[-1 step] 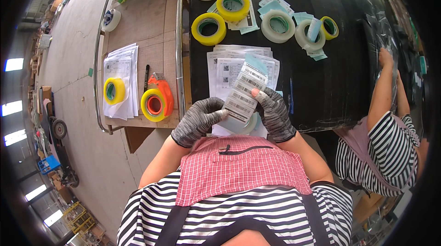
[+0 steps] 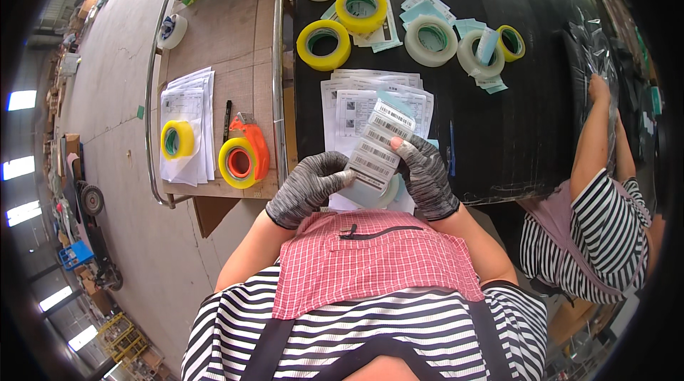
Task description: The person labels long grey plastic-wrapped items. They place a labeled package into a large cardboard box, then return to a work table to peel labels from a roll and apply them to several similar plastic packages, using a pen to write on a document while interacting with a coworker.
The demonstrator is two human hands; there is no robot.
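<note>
A strip of barcode labels (image 2: pixel 377 144), white with a pale blue backing end, is held at a tilt between my two hands. My left hand (image 2: pixel 312 185), in a grey glove, pinches its lower left edge between thumb and fingers. On the other edge, my right hand (image 2: pixel 429 176) grips it, the bare thumb tip lying on the labels. Printed sheets (image 2: pixel 340 114) lie in a stack on the black table beyond the strip. Part of a clear tape roll (image 2: pixel 392 192) shows below the strip, near my right hand. The fingers behind the strip are hidden.
Yellow tape rolls (image 2: pixel 324 45) and clear tape rolls (image 2: pixel 431 40) stand along the far table with label sheets. A blue pen (image 2: pixel 452 149) lies right. On the left cart are an orange tape dispenser (image 2: pixel 258 149), a black marker (image 2: pixel 228 119) and papers (image 2: pixel 189 103). A co-worker's arm (image 2: pixel 595 124) handles plastic film.
</note>
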